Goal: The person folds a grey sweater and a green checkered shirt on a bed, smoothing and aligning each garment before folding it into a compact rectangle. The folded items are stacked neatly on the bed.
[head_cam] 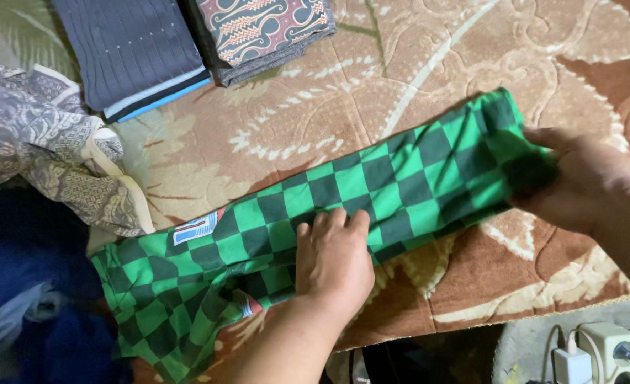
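Observation:
A green and black checkered garment (372, 181) lies folded into a long strip across a patterned brown and cream blanket (414, 64). My left hand (332, 259) presses flat on the middle of the strip, fingers together. My right hand (578, 181) grips the strip's right end, fingers curled around the cloth. A small red, white and blue patch (195, 227) shows near the strip's left part.
Two folded garments sit at the top: a dark blue one (133, 53) and a patterned batik one (261, 32). A grey patterned cloth (51, 153) lies crumpled at left, above blue fabric (23, 284). A white power strip (599, 352) with plugs lies at bottom right.

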